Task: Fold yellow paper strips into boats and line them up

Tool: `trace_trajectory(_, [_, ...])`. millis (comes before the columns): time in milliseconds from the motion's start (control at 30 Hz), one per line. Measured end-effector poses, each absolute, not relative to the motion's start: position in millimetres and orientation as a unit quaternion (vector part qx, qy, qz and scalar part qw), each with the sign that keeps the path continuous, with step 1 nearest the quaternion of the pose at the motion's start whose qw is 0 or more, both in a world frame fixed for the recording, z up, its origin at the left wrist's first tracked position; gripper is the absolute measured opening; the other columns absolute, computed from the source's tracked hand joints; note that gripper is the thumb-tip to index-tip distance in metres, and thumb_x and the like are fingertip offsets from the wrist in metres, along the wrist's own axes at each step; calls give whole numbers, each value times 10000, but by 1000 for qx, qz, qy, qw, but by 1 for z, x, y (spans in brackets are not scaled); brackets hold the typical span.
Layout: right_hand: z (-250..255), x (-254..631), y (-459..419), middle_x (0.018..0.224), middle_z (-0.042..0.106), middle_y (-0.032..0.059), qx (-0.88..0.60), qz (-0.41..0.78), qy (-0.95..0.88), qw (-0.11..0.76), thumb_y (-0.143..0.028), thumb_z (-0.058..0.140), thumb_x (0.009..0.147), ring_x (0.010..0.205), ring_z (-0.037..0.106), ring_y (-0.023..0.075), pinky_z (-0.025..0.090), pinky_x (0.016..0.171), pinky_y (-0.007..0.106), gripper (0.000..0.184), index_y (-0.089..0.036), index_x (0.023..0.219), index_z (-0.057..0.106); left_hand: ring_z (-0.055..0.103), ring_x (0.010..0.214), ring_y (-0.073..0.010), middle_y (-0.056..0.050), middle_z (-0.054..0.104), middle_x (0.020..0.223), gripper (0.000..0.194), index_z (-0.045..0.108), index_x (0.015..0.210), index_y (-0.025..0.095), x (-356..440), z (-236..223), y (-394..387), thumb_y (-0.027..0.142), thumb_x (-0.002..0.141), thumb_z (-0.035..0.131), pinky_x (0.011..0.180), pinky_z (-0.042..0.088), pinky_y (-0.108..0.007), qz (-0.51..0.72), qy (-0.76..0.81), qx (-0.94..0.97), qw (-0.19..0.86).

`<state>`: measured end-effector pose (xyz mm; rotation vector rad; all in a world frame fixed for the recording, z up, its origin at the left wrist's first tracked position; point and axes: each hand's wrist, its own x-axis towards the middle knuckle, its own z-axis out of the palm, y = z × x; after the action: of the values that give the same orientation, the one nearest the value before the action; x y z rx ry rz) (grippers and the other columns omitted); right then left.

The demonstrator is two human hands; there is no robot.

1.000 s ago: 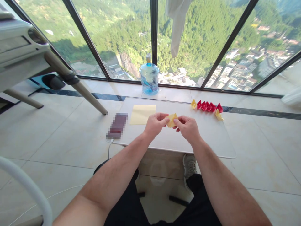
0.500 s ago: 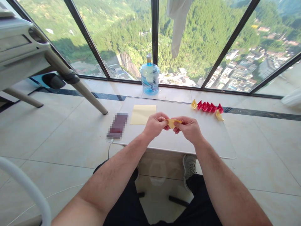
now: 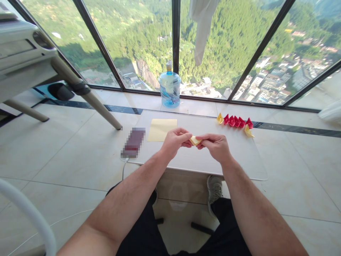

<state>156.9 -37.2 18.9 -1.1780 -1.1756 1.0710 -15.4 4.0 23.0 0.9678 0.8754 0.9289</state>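
Between my two hands is a small piece of folded yellow paper (image 3: 195, 140), held above the low white table (image 3: 234, 156). My left hand (image 3: 174, 141) pinches its left side with thumb and fingers. On the right side, my right hand (image 3: 215, 145) is closed on it, thumb lying along the top edge. Fingers cover much of the paper, so its full shape is hidden. Flat on the table, left of my hands, lies a stack or sheet of yellow paper (image 3: 160, 130). Folded red paper boats (image 3: 234, 121) stand in a row at the back right, with a yellow paper boat (image 3: 220, 118) at the left end and another yellow one (image 3: 249, 131) in front.
A blurred-out phone (image 3: 133, 143) with a white cable lies at the table's left edge. Behind the table a blue water jug (image 3: 169, 89) stands by the window. A metal-legged piece of furniture (image 3: 98, 106) rises at the left.
The yellow paper has turned between my hands, from its broad face to a narrower folded view. My right thumb has shifted along its upper edge. The other things stay put.
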Motion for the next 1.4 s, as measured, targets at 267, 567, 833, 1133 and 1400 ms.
trace_trajectory(267, [9, 160, -38, 825, 768, 45, -484, 417, -561, 527, -224, 724, 738, 641, 689, 160, 574, 575, 285, 144, -207, 855, 805, 685, 634, -157, -75, 731, 721, 321, 708, 822, 111, -16, 15, 8, 292, 597, 847, 591, 539, -257, 406, 428, 444, 675])
trace_trajectory(567, [2, 156, -35, 780, 745, 46, -513, 383, -564, 521, -248, 739, 747, 626, 673, 156, 540, 570, 282, 80, -184, 791, 760, 673, 603, -149, -60, 714, 696, 296, 656, 774, 125, -13, 12, 8, 310, 631, 838, 617, 561, -290, 428, 440, 404, 679])
trace_trajectory(833, [3, 150, -34, 733, 746, 48, -544, 398, -524, 521, -367, 774, 743, 641, 704, 190, 569, 590, 310, 288, -171, 941, 703, 670, 667, -139, -49, 731, 754, 139, 667, 752, 132, -6, 14, 1, 234, 710, 750, 630, 560, -268, 489, 427, 466, 601])
trace_trajectory(1133, [7, 153, -34, 693, 745, 64, -547, 408, -494, 539, -455, 801, 717, 605, 695, 191, 578, 583, 321, 322, -165, 835, 723, 706, 749, -176, -81, 759, 840, 268, 710, 837, 115, -9, 17, 1, 268, 650, 826, 788, 585, -354, 479, 390, 448, 646])
trace_trajectory(1400, [7, 154, -33, 683, 742, 58, -540, 418, -484, 548, -447, 812, 705, 601, 693, 187, 588, 591, 325, 318, -164, 819, 723, 714, 747, -181, -79, 756, 812, 260, 746, 830, 113, -12, 17, 2, 311, 679, 820, 813, 596, -363, 470, 384, 448, 656])
